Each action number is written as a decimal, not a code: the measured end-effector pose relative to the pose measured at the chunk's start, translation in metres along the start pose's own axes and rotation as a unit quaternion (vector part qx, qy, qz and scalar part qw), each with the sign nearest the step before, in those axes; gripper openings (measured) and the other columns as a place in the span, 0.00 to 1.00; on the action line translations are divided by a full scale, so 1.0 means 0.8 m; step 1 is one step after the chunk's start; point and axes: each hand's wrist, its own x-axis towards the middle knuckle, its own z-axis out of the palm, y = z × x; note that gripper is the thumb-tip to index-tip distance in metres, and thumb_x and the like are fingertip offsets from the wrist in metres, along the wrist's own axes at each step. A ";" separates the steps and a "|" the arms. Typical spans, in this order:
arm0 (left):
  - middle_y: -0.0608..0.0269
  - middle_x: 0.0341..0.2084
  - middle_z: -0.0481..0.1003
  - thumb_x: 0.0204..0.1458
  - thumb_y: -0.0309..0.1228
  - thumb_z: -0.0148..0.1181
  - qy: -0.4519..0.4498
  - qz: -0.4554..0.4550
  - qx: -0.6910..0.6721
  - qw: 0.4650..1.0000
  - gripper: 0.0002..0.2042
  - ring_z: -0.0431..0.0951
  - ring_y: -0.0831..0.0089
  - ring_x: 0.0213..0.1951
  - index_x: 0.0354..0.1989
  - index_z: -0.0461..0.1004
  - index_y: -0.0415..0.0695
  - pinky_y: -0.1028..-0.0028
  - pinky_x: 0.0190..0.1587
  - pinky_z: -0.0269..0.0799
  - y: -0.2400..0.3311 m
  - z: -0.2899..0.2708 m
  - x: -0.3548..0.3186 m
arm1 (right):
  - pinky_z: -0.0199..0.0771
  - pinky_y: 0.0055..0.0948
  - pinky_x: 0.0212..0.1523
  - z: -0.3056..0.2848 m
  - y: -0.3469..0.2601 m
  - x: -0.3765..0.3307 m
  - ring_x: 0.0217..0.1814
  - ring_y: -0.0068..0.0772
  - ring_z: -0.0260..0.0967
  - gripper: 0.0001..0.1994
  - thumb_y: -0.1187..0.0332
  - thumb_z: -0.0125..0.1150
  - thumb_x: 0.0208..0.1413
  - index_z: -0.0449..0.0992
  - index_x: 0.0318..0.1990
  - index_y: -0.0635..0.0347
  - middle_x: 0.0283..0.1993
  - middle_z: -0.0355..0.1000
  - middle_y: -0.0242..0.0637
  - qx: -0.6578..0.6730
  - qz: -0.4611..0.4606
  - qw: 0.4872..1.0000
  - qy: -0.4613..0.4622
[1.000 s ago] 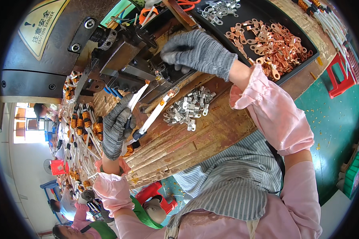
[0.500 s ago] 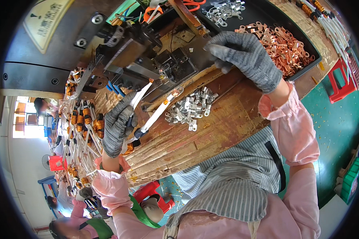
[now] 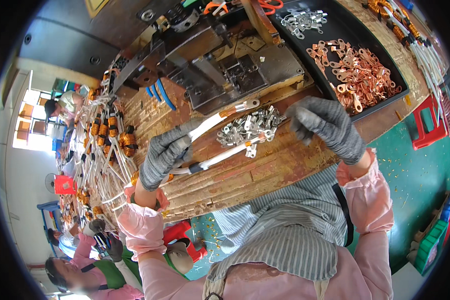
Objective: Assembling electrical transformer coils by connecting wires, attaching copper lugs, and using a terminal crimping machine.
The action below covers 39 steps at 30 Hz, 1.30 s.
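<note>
My left hand (image 3: 167,150), in a grey knit glove, is closed around a white-sleeved cable (image 3: 205,126). A silver ring terminal (image 3: 247,105) sits at that cable's tip, in front of the press. Below it a second white-sleeved cable (image 3: 225,158) with a dark band runs from beside the left hand; its coppery end lies over the pile of silver terminals (image 3: 252,125), so its tip is hard to make out. My right hand (image 3: 330,127), gloved too, hovers just right of the pile with fingers curled together. Whatever they may hold is hidden.
A dark metal press (image 3: 235,70) stands beyond my hands. At right, a black tray (image 3: 342,15) holds copper terminals (image 3: 362,77) and silver terminals (image 3: 302,22). Cables with orange coils (image 3: 127,145) crowd the left. A red stool (image 3: 425,122) stands right; a co-worker (image 3: 80,275) is lower left.
My left hand has drawn the cable away from the press, and a silver terminal now shows at its tip. My right hand has come down from beside the press toward the terminal pile.
</note>
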 end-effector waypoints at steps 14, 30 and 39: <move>0.54 0.37 0.70 0.44 0.39 0.57 -0.101 0.274 0.367 0.883 0.17 0.70 0.57 0.35 0.43 0.72 0.48 0.69 0.37 0.68 -0.023 0.021 0.012 | 0.68 0.15 0.23 0.059 0.008 0.007 0.23 0.16 0.67 0.09 0.70 0.59 0.48 0.72 0.36 0.64 0.25 0.70 0.32 0.022 0.004 0.998 -0.057; 0.57 0.26 0.72 0.46 0.32 0.56 0.175 0.320 0.419 0.831 0.14 0.73 0.61 0.24 0.41 0.69 0.43 0.67 0.23 0.67 -0.073 0.029 -0.017 | 0.66 0.17 0.27 0.075 -0.022 0.061 0.26 0.13 0.65 0.09 0.67 0.61 0.46 0.76 0.34 0.62 0.25 0.70 0.29 -0.117 -0.123 0.985 -0.004; 0.56 0.18 0.70 0.47 0.33 0.56 0.125 0.266 0.394 0.871 0.15 0.70 0.60 0.18 0.45 0.71 0.48 0.70 0.23 0.67 -0.034 0.010 -0.004 | 0.69 0.14 0.27 0.057 -0.021 0.073 0.26 0.16 0.67 0.10 0.68 0.54 0.52 0.73 0.40 0.64 0.28 0.71 0.33 0.003 -0.035 0.999 -0.014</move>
